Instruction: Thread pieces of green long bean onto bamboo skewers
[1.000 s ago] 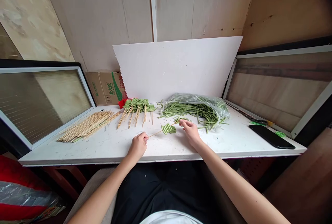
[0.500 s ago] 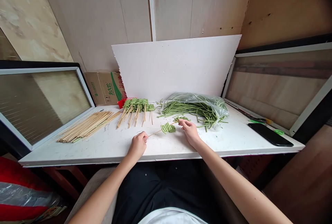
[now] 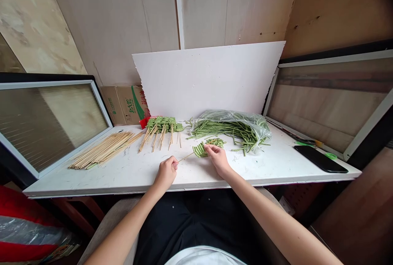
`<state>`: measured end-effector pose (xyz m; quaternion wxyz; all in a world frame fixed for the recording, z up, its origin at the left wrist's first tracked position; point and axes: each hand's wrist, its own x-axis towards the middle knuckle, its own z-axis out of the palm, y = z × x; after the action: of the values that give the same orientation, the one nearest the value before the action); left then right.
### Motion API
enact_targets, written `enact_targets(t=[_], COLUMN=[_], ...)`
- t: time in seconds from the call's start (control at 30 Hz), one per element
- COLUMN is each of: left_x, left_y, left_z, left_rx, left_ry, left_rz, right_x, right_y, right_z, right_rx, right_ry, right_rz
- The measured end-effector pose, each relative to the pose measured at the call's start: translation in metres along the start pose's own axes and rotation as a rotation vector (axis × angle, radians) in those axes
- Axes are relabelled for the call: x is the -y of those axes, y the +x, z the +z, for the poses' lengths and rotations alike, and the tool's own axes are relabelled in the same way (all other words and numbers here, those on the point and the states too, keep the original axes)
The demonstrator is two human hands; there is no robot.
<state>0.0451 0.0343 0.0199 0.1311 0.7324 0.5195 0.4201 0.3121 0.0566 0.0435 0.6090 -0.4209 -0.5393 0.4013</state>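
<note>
My left hand (image 3: 167,171) is closed round the near end of a bamboo skewer (image 3: 186,157), which slants up to the right. Short pieces of green bean (image 3: 199,150) are threaded side by side on its far part. My right hand (image 3: 218,159) pinches at the right end of this row, its fingertips hiding the skewer's tip. Just behind those fingers lies a small heap of cut bean pieces (image 3: 216,141). Farther back, finished bean skewers (image 3: 162,125) are stacked with their sticks pointing toward me.
Bare bamboo skewers (image 3: 106,149) lie in a pile at the left. Long green beans (image 3: 227,127) spill from a clear plastic bag (image 3: 259,125) at the back right. A black phone (image 3: 321,159) lies near the right edge. A cardboard box (image 3: 123,104) stands behind.
My right hand has slid left and slightly down, from the skewer's tip to the threaded bean pieces. The left hand and skewer have shifted slightly right.
</note>
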Motion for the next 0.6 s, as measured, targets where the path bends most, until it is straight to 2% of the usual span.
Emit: enact_targets(t=[0.1,0.3,0.6], left_x=[-0.002,0.000,-0.001], left_y=[-0.001,-0.003,-0.004], left_z=[0.002,0.004,0.002], left_rx=[-0.025,-0.074,-0.128], left_ry=[0.019,0.078,0.098], left_rz=[-0.009,0.058,0.064], right_x=[0.000,-0.003,0.010], right_y=[-0.003,0.001,0.004], right_z=[0.007,0.003,0.001], right_rx=[-0.014,-0.093,-0.010], right_ry=[0.007,-0.055,0.025], right_rz=[0.039,0.040,0.144])
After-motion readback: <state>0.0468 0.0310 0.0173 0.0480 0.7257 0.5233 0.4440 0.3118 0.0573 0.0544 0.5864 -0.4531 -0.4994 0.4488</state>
